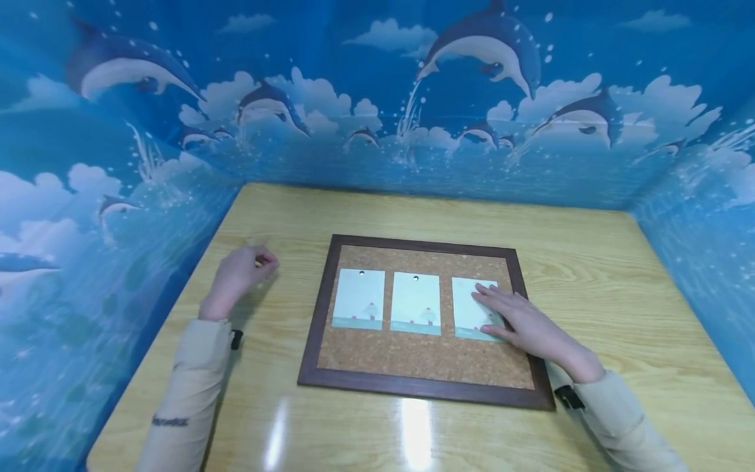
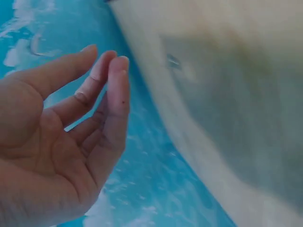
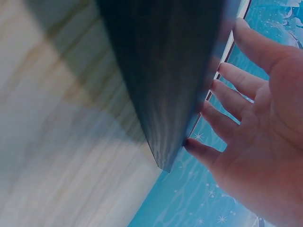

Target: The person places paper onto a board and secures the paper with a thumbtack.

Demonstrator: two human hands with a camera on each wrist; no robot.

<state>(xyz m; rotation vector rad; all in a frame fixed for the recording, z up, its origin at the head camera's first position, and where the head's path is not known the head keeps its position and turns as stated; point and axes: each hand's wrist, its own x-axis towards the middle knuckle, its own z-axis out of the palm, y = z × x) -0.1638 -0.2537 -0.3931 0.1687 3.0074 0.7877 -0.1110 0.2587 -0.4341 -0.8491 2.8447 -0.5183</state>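
Note:
A cork board [image 1: 413, 364] in a dark brown frame lies on the table, with three pale cards on it in a row. The left card [image 1: 358, 298] and the middle card [image 1: 415, 301] each bear a small shiny dot, like a tack, near the top edge. Over the right card [image 1: 466, 308] rests my right hand [image 1: 525, 321], fingers spread and nearly straight, hiding part of it. In the right wrist view the fingertips line up along the frame [image 3: 165, 94]. My left hand [image 1: 242, 272] hovers left of the board, fingers loosely bent toward the thumb, nothing visible between them.
The light wood table [image 1: 283, 210] runs around the board on all sides. Blue sheets with printed dolphins [image 1: 377, 157] stand along its back and sides. A small shiny grey spot [image 2: 173, 61] shows on the table in the left wrist view.

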